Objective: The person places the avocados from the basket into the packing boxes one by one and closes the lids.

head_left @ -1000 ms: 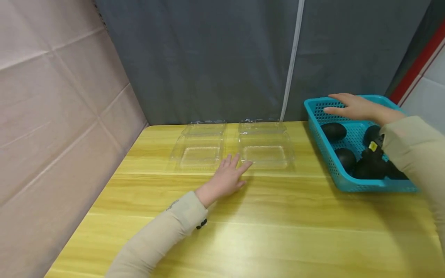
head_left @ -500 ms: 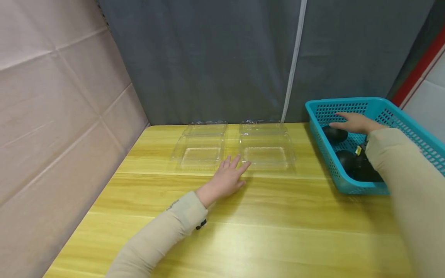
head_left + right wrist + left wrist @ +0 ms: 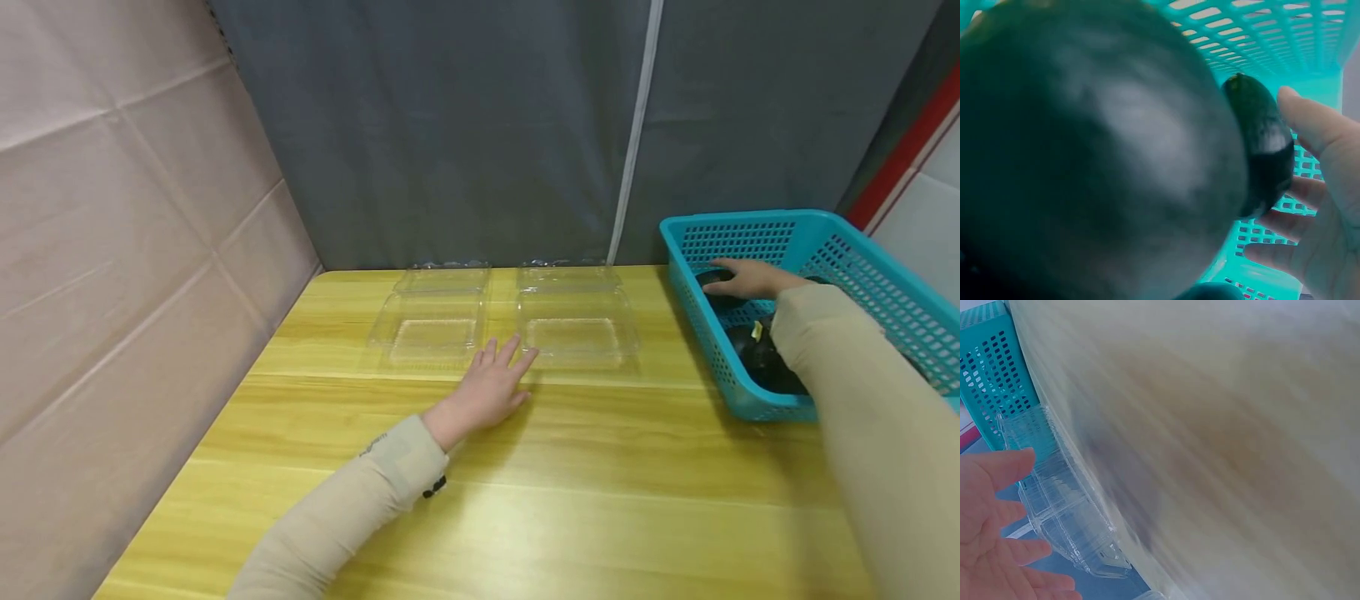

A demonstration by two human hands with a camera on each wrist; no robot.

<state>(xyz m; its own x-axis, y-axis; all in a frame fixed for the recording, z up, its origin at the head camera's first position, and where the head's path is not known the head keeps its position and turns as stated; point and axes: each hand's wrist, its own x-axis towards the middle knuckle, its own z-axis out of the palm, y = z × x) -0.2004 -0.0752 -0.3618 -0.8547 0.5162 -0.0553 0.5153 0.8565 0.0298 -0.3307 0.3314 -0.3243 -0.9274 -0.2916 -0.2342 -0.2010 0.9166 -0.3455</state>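
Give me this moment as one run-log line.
left hand: spread, near two opened clear containers | right hand: open, at dark oval fruit inside blue basket | clear containers: nothing visible inside

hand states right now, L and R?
Left hand: open, fingers spread, holding nothing, near the clear containers.
Right hand: open, at a dark oval fruit in the blue basket; can't tell if it's touching.

table: left container (image 3: 429, 323) beside right container (image 3: 576, 323), slightly apart, near far edge of table (image 3: 615, 492) | curtain (image 3: 450, 133) behind both | wall cloth (image 3: 127, 250) left of table | left hand (image 3: 486, 392) before the gap between them | basket (image 3: 772, 410) right of both | fruits (image 3: 738, 337) in basket | right hand (image 3: 750, 279) in basket, at far-left fruit (image 3: 1260, 134)
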